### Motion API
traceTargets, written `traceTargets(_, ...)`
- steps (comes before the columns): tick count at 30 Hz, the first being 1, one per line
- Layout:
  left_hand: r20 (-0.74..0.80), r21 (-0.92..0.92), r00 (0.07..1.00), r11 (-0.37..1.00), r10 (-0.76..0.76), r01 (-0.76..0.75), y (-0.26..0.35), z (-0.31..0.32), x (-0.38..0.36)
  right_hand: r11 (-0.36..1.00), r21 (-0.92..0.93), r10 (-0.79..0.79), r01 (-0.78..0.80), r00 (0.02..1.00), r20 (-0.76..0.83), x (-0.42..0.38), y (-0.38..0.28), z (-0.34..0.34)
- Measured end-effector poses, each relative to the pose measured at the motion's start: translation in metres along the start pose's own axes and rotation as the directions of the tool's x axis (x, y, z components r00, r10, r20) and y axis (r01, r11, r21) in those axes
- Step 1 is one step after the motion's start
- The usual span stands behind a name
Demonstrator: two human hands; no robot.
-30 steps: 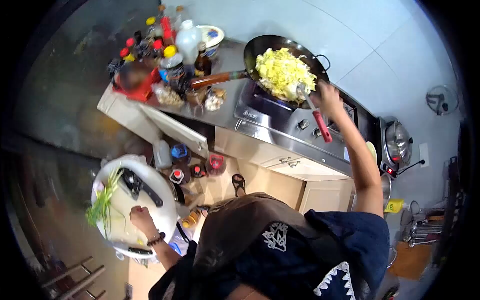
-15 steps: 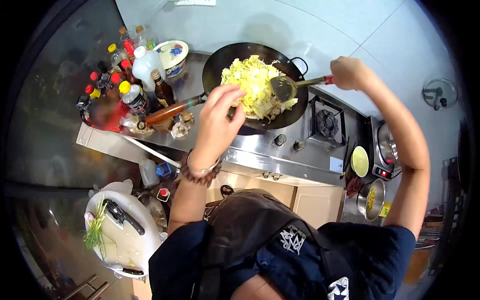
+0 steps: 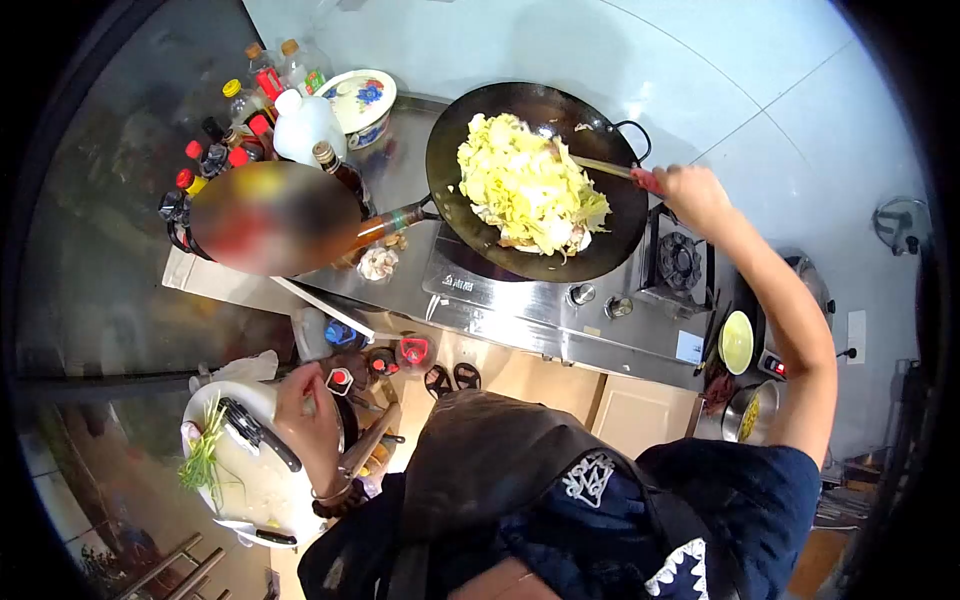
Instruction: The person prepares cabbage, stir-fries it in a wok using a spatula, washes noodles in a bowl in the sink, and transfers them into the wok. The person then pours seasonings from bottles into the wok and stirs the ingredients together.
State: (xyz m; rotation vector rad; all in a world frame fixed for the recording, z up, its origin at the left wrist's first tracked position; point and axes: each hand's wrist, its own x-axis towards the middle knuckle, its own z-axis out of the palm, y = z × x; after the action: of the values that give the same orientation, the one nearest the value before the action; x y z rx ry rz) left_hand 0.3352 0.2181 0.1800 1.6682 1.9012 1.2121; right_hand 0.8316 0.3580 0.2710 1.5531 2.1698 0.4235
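My right hand (image 3: pixel 695 197) is closed around the red grip of a metal spatula (image 3: pixel 605 167). The spatula's blade is hidden in a heap of chopped cabbage (image 3: pixel 530 185), which fills the middle of a black wok (image 3: pixel 620 215) on the stove. The wok's wooden handle (image 3: pixel 385 225) points left, partly behind a blurred patch. My left hand (image 3: pixel 308 420) is low at the left, over the right edge of the white cutting board (image 3: pixel 270 490); its fingers are bent and smeared. On the board lie a black-handled cleaver (image 3: pixel 262 435), green scallions (image 3: pixel 205 450) and a small knife (image 3: pixel 275 537).
Several sauce bottles (image 3: pixel 240 105), a white jug (image 3: pixel 308 128) and a flowered lidded pot (image 3: pixel 362 97) crowd the counter's left end. Garlic (image 3: pixel 378 263) lies near the wok handle. At right are a second burner (image 3: pixel 680 258), a pale green bowl (image 3: pixel 736 342) and a steel bowl (image 3: pixel 735 410).
My left hand has swung from beside the wok down to the cutting board. My right hand has pushed the spatula left, and its blade has gone into the cabbage.
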Motion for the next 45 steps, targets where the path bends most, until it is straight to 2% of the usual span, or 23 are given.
traceTargets(2,-0.015,0.049,0.997,0.996,0.081,-0.080,0.006,-0.003,0.014,0.970,-0.231,-0.099,0.071,0.989,-0.113,-0.041,-0.044,-0.049)
traceTargets(5,-0.036,0.042,0.981,0.981,0.189,-0.187,0.008,0.005,0.039,0.925,-0.356,-0.164,0.136,0.985,-0.050,-0.086,-0.085,-0.073)
traceTargets(7,-0.005,0.101,0.963,0.958,0.269,-0.267,-0.004,0.016,0.060,0.930,-0.346,-0.158,0.120,0.984,-0.081,-0.088,-0.115,-0.065)
traceTargets(9,0.073,0.293,0.861,0.815,0.503,-0.501,-0.003,0.031,0.087,0.885,-0.361,-0.310,0.293,0.951,0.013,-0.059,-0.126,-0.040)
traceTargets(10,0.079,0.285,0.857,0.812,0.510,-0.509,-0.006,0.040,0.100,0.901,-0.376,-0.182,0.218,0.975,0.129,-0.040,-0.134,-0.032)
traceTargets(11,0.161,0.294,0.845,0.792,0.510,-0.534,-0.011,0.049,0.112,0.881,-0.469,-0.092,0.060,0.995,-0.045,-0.029,-0.130,-0.012)
traceTargets(13,0.256,0.301,0.820,0.763,0.513,-0.571,-0.027,0.059,0.127,0.986,-0.162,0.034,-0.047,0.996,-0.084,-0.020,-0.105,-0.036)
traceTargets(14,0.297,0.263,0.786,0.745,0.542,-0.613,-0.036,0.065,0.134,0.990,-0.136,0.003,-0.026,0.987,-0.161,-0.035,-0.102,-0.061)
traceTargets(16,0.294,0.199,0.732,0.710,0.614,-0.675,-0.044,0.075,0.146,0.967,-0.254,-0.042,0.032,0.999,-0.033,-0.078,-0.126,-0.114)
traceTargets(17,0.286,0.196,0.738,0.717,0.611,-0.669,-0.042,0.077,0.149,0.937,-0.337,-0.103,0.093,0.995,-0.012,-0.091,-0.137,-0.132)
traceTargets(19,0.416,0.296,0.799,0.766,0.434,-0.571,-0.038,0.081,0.155,0.959,-0.211,-0.199,0.190,0.980,-0.021,-0.089,-0.149,-0.108)
traceTargets(20,0.407,0.299,0.798,0.761,0.445,-0.576,-0.040,0.084,0.158,0.994,-0.074,-0.081,0.077,0.995,-0.058,-0.074,-0.154,-0.093)
traceTargets(23,0.399,0.326,0.807,0.756,0.435,-0.568,-0.045,0.087,0.160,0.973,-0.219,-0.066,0.068,0.998,0.018,-0.019,-0.132,-0.047)
traceTargets(27,0.319,0.244,0.785,0.754,0.532,-0.610,-0.046,0.086,0.157,0.985,-0.140,-0.102,0.102,0.995,0.007,-0.044,-0.131,-0.081)
traceTargets(31,0.236,0.231,0.766,0.732,0.598,-0.642,-0.043,0.088,0.153,0.945,-0.325,-0.060,0.039,0.997,-0.054,-0.008,-0.115,-0.063)
traceTargets(32,0.321,0.245,0.794,0.764,0.517,-0.597,-0.040,0.083,0.151,0.932,-0.358,-0.052,0.052,0.999,0.008,0.014,-0.104,-0.060)
traceTargets(34,0.322,0.195,0.796,0.787,0.513,-0.586,-0.035,0.076,0.150,0.874,-0.463,0.199,-0.149,0.978,0.062,0.039,-0.085,-0.086)
traceTargets(35,0.321,0.145,0.798,0.806,0.510,-0.574,-0.034,0.072,0.151,0.913,-0.342,0.297,-0.221,0.937,0.187,0.037,-0.075,-0.115)
traceTargets(36,0.318,0.153,0.819,0.827,0.477,-0.541,-0.044,0.070,0.150,0.967,-0.216,0.178,-0.131,0.961,0.211,0.026,-0.050,-0.127)
traceTargets(37,0.312,0.152,0.820,0.827,0.480,-0.542,-0.049,0.067,0.149,0.984,-0.139,0.123,-0.115,0.991,0.052,0.010,-0.028,-0.123)
traceTargets(39,0.281,0.153,0.871,0.877,0.404,-0.456,-0.056,0.063,0.141,0.968,-0.076,0.247,-0.237,0.878,0.409,0.002,-0.008,-0.143)
traceTargets(41,0.291,0.075,0.885,0.913,0.364,-0.400,-0.050,0.061,0.132,0.968,-0.106,0.246,-0.230,0.755,0.607,0.008,-0.005,-0.146)
traceTargets(45,0.196,0.008,0.931,0.949,0.307,-0.314,-0.045,0.069,0.130,0.930,0.186,0.199,-0.316,0.862,0.466,0.045,-0.025,-0.096)
